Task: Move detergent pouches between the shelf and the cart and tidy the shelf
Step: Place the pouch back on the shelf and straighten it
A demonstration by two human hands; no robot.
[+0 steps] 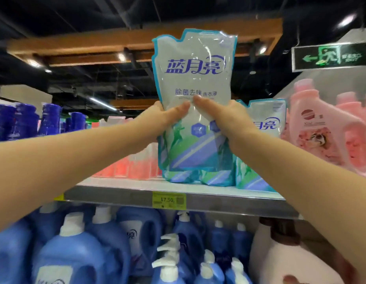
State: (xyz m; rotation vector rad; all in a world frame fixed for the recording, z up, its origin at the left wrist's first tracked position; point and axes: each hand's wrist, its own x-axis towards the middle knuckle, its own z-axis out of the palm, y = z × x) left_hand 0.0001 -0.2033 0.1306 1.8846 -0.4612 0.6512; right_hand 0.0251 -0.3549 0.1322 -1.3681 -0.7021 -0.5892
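A white and teal detergent pouch (193,78) with blue lettering stands upright above the top shelf (219,202), held up in front of me. My left hand (165,116) grips its left edge with the thumb across the front. My right hand (223,116) grips its right edge the same way, thumbs almost meeting. More pouches of the same kind (264,140) stand on the shelf behind and to the right of it. The cart is out of sight.
Pink pouches (133,167) fill the shelf to the left, and pink bottles (321,128) stand to the right. Blue detergent bottles (92,247) crowd the shelf below. A yellow price tag (168,199) marks the shelf edge. A green exit sign (332,56) hangs overhead.
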